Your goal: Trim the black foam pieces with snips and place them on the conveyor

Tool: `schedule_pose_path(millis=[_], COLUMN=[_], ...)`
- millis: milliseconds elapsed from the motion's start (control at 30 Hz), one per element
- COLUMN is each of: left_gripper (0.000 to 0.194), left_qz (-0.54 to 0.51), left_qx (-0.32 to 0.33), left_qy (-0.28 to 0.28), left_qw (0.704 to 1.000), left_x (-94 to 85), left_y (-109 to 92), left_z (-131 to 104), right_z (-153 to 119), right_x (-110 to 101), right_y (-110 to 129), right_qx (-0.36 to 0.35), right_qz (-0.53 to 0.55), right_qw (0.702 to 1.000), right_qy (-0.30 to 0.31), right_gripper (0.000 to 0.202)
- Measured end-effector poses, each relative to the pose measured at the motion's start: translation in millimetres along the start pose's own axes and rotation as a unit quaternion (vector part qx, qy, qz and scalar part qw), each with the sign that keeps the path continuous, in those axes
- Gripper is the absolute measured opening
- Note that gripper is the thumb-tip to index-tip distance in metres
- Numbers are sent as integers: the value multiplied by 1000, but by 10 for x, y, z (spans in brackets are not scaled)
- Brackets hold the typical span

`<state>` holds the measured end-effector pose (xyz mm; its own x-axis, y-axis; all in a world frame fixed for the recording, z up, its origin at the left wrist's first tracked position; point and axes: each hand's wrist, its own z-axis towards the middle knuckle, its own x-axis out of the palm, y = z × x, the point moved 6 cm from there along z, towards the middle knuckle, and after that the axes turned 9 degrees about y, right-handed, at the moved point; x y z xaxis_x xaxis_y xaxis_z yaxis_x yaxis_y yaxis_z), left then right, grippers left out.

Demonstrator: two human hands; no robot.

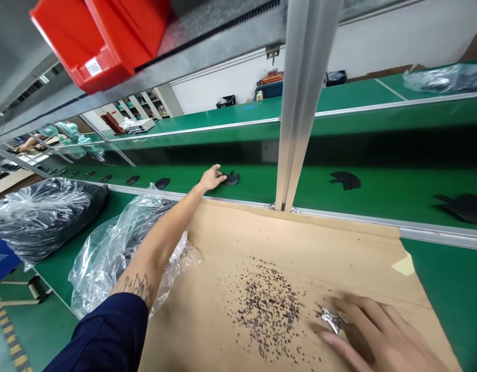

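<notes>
My left hand [212, 179] reaches out over the green conveyor belt [257, 188], its fingers closed on the left end of a black curved plastic part [232, 179]. At the lower right my right hand [381, 333], slightly blurred, curls its thumb and fingers around a small shiny metal tool [330, 319]; its exact kind is unclear. Beneath that hand lies a brown cardboard sheet [215, 294]. Many tiny dark bits [267, 305] are scattered over the cardboard, left of my right hand.
More black parts [346, 180] sit spaced along the belt on both sides. Clear plastic bags [107, 253] with dark contents crowd the left. An aluminium post [300, 103] rises between belt and cardboard. A red bin [102, 41] rests on the overhead shelf. Another person's arm [31, 143] shows far left.
</notes>
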<state>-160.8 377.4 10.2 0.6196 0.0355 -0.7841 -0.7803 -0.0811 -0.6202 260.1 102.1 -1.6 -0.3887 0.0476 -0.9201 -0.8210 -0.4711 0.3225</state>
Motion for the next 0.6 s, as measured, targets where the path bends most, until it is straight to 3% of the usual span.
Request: schedule_pose_path(millis=[100,200,333,367,467,533,600], left_gripper=[25,25,39,41,42,39,41], left_qz=[-58,-121,-184,-199,-252,-218,-157], left_qx=[7,40,107,130,243,293,325], left_qy=[-14,-17,28,57,215,249,251], left_qw=[998,992,977,970,912,897,898], left_x=[60,-9,15,92,463,604,579], left_y=[-287,-608,-983,-1071,-1379,-1485,-1476], left_z=[-136,-505,-1488,-1798,-2722,-3146,-3349], right_z=[63,82,85,92,118,127,127], right_x=[-98,-219,-274,-247,-116,-36,7], right_y=[104,202,359,398,543,662,745], right_qx=[-21,-9,-11,-8,-6,-20,-29], right_qz=[-9,47,191,234,329,344,341], right_qw=[1000,999,981,972,943,935,933], right_qy=[5,-17,-26,-13,45,87,108], right_gripper=[52,46,37,40,56,46,38])
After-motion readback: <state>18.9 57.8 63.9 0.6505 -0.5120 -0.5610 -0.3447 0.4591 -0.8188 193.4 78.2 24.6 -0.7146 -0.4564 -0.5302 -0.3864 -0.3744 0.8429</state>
